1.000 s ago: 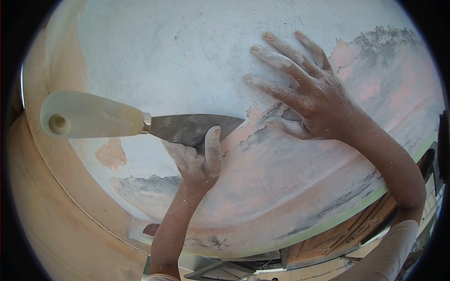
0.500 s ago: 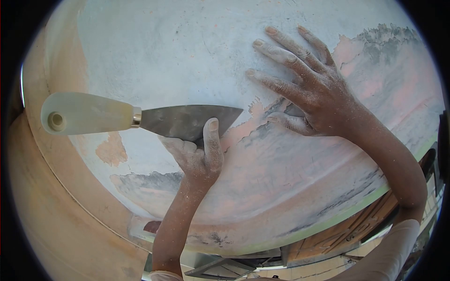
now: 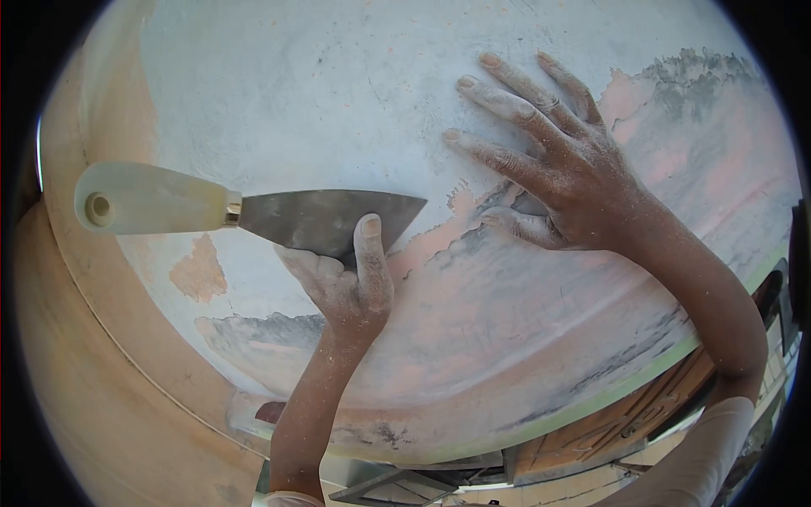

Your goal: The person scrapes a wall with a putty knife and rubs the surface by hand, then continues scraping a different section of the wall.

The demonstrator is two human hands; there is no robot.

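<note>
My left hand [image 3: 342, 287], dusted white, is closed on the metal blade of a putty knife [image 3: 296, 218]. Its thumb lies over the blade, and the other fingers are mostly hidden behind it. The knife's pale translucent handle [image 3: 152, 198] points left, with a hole near its end. Spread out on the large curved surface [image 3: 279, 101] is my right hand [image 3: 562, 160], powdery, fingers apart. That surface carries whitish paint or filler with ragged edges. Pink and grey patches [image 3: 507, 287] show below and between the hands.
A tan border [image 3: 110, 279] curves along the left side. The surface ends below in a pale green edge [image 3: 524, 427]. Beyond it are a brown wooden panel [image 3: 608, 414] and a dark frame [image 3: 393, 488]. A small dark red patch [image 3: 270, 411] lies beside my left forearm.
The putty knife and my left hand have shifted slightly left. My right hand stays in nearly the same spot, fingers still spread.
</note>
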